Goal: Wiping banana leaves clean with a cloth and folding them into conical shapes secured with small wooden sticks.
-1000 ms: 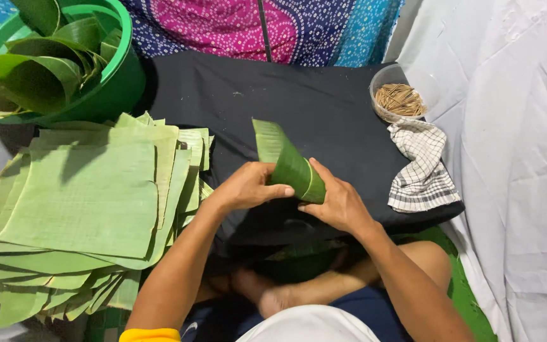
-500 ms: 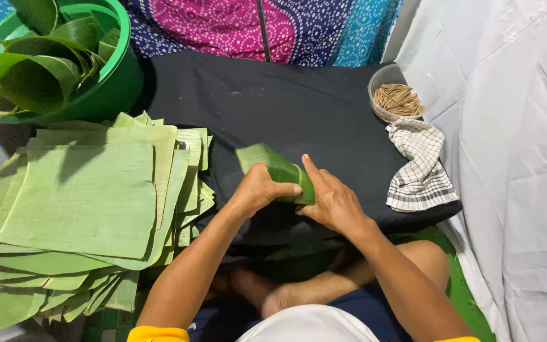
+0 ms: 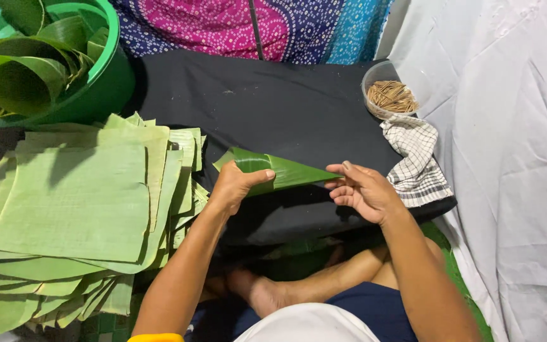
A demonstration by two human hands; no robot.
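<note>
Banana-leaf cone (image 3: 273, 171), a glossy green strip rolled to a point, lies almost level above the middle of the black cloth-covered board (image 3: 273, 101), its wide mouth toward the stack of leaves and its tip toward the far hand.

From the head camera, the only view I have, my left hand (image 3: 235, 185) is clamped on the wide end, thumb on top and fingers wrapped under. My right hand (image 3: 365, 191) sits at the narrow tip with its fingers curled but spread; I read it as loose, the fingertips just touching the point, not gripping it.

I judge this to be the rolling step, with the cone formed but not yet fastened. The next move, as I see it, calls for keeping the left-hand pinch firm so the roll does not spring apart, while the right hand is free to fetch something.

Near the board's far right corner stands a clear plastic tub of thin wooden sticks (image 3: 390, 95), and a checked white cloth (image 3: 416, 161) lies just beside it along the right edge. Off the left edge rests a tall stack of flat pale-green leaf squares (image 3: 71, 202), and beyond it a green plastic basin of curled dark leaves (image 3: 106, 82).
</note>
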